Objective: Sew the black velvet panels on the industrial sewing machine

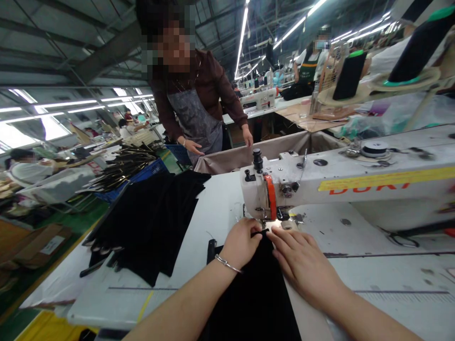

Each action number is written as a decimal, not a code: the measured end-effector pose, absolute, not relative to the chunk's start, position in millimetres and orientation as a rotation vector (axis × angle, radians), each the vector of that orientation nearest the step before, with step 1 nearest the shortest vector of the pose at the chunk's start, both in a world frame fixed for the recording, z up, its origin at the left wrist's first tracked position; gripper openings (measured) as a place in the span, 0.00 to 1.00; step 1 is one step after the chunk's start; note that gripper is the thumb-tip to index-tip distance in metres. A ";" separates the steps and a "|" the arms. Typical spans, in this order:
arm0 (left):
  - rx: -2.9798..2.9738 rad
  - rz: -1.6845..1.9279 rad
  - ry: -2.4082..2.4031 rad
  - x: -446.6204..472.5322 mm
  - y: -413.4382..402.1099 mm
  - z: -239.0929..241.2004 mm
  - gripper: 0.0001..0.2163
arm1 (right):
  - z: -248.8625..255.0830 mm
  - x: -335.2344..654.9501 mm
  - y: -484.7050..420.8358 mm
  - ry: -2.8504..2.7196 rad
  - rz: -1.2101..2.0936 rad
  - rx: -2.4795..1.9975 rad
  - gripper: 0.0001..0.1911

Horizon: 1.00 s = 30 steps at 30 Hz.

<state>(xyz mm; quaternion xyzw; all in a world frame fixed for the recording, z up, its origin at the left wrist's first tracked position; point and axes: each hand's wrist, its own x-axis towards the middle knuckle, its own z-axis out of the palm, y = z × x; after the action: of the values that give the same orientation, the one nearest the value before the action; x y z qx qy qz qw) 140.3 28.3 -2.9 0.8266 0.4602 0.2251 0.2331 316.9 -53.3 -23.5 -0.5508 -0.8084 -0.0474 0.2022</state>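
Note:
A white sewing machine [305,184] with an orange guard stands before me, its needle area lit. A piece of black fabric [256,298] runs from under the needle area toward me over the table edge. My left hand [241,244] pinches the fabric's upper edge close to the presser foot; a silver bangle is on that wrist. My right hand [302,260] lies flat with fingers stretched, its fingertips at the fabric's right edge beside the needle. The presser foot itself is partly hidden by my fingers.
Left on the table lies a stack of black fabric pieces [152,218]. Behind the machine is a cloth-lined bin [227,158], with a person in an apron [199,118] standing over it. Thread cones [350,76] stand at right. Small scissors [401,240] lie under the machine arm.

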 end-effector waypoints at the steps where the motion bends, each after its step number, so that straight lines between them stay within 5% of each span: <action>1: 2.290 0.626 1.276 140.5 30.3 -3.6 0.05 | -23.3 317.1 -53.1 -2.259 -0.136 -1.530 0.22; 14: 2.339 0.615 1.366 141.7 43.2 -1.4 0.06 | -23.6 316.0 -51.1 -2.276 -0.122 -1.557 0.28; 30: 2.602 0.474 0.962 121.0 9.5 6.8 0.14 | -23.7 316.7 -55.2 -2.246 -0.071 -1.538 0.22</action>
<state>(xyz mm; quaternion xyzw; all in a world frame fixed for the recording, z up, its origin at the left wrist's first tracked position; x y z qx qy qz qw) 121.0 9.5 6.8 0.9123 0.3372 0.1662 0.1627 316.7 -55.2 -23.7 -0.5524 -0.8068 -0.0256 0.2078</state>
